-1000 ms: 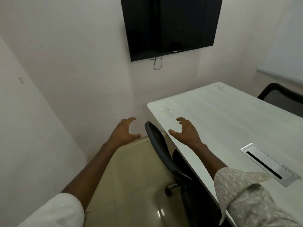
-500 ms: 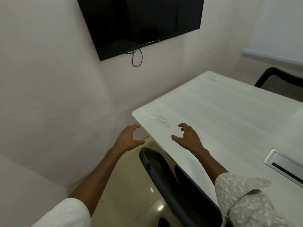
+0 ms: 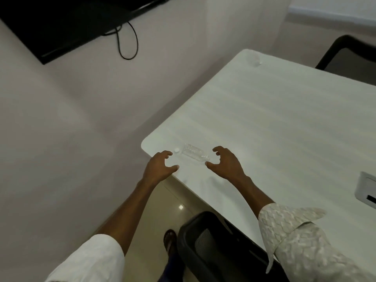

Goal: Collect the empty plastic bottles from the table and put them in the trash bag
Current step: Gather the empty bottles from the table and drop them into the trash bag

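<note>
Left hand (image 3: 160,166), right hand (image 3: 225,162) spread, empty, flanking crushed clear bottle (image 3: 194,152) near table (image 3: 284,129) corner; clumsy contact may roll it off edge.

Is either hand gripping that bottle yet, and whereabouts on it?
Nothing is held. The clear plastic bottle lies on the table between the open left hand and open right hand, touching neither.

Black screen (image 3: 61,23) mounted on wall, upper left; black cable (image 3: 128,41) loops below it. Black mesh chair (image 3: 219,249) tucked against table's near edge; second dark chair (image 3: 350,55) at far right. Metal cable port (image 3: 366,190) set in the tabletop, right edge.
</note>
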